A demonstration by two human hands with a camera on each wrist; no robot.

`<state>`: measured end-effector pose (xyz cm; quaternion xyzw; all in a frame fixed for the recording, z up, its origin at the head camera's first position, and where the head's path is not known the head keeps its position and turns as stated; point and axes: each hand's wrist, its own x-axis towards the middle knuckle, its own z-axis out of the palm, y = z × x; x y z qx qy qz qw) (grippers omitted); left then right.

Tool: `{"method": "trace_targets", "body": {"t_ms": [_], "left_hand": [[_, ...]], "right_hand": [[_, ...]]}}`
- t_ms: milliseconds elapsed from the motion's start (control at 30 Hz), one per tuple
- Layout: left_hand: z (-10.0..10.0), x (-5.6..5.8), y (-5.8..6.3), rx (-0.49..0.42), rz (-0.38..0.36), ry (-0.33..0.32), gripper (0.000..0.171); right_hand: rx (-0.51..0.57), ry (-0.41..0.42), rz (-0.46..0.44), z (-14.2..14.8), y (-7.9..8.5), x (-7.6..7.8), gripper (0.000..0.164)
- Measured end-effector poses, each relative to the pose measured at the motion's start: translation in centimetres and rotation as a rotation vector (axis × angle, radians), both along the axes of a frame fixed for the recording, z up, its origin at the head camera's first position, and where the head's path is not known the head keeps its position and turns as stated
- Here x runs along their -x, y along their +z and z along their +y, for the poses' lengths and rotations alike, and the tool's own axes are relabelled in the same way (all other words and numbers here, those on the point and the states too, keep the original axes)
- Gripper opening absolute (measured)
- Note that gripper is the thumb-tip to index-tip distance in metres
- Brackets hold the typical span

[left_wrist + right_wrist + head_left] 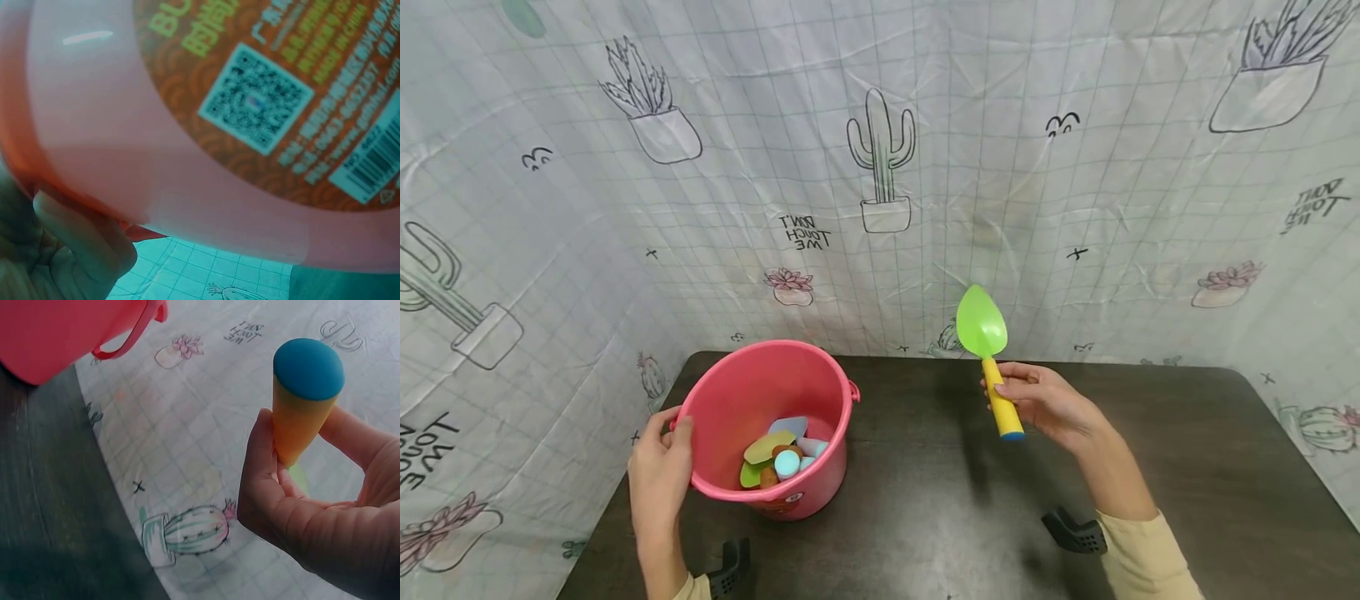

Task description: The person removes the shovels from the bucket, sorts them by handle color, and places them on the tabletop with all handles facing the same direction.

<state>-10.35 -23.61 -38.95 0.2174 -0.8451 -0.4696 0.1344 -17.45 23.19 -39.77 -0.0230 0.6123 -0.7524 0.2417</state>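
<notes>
A toy trowel with a green blade and yellow handle (997, 392) is pinched by my right hand (1054, 406), blade pointing up and away. In the right wrist view the blue end cap (309, 369) of its handle faces the camera. My left hand (658, 471) grips the left rim of a pink bucket (820, 492), which is tilted toward me. Several toy pieces lie inside, among them a yellow piece (769, 447), a light blue round piece (787, 464) and a brown one. Close in the left wrist view is the bucket's printed label (206, 131).
The dark table (910, 500) runs under both arms. Behind it and at both sides hangs a white sheet (737, 183) with printed cacti. A handle lug (854, 392) sticks out at the bucket's right rim.
</notes>
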Motion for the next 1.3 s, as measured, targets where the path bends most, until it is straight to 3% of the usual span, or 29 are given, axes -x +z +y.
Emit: {"method": "trace_targets", "body": {"t_ms": [300, 433, 633, 833, 1167, 1300], "left_hand": [[-0.3, 0.0, -0.2, 0.043, 0.003, -0.007, 0.048], [-0.4, -0.1, -0.3, 0.047, 0.003, -0.008, 0.048], [-0.3, -0.1, -0.3, 0.044, 0.005, -0.010, 0.048], [-0.1, -0.2, -0.2, 0.024, 0.010, -0.005, 0.048], [-0.1, -0.1, -0.2, 0.009, 0.001, -0.011, 0.049], [-0.2, 0.0, -0.2, 0.019, -0.002, -0.008, 0.048]], "right_hand": [[-0.065, -0.021, 0.011, 1.8, -1.3, -0.3, 0.035], [-0.071, -0.034, 0.009, 2.1, -1.7, -0.3, 0.044], [-0.072, -0.031, 0.001, 2.4, -2.4, -0.4, 0.025], [-0.069, -0.031, -0.003, 2.5, -3.2, -0.4, 0.022], [-0.129, -0.036, -0.024, 2.7, -4.5, -0.5, 0.048], [-0.140, -0.039, -0.043, 2.6, -5.1, -0.3, 0.051]]}}
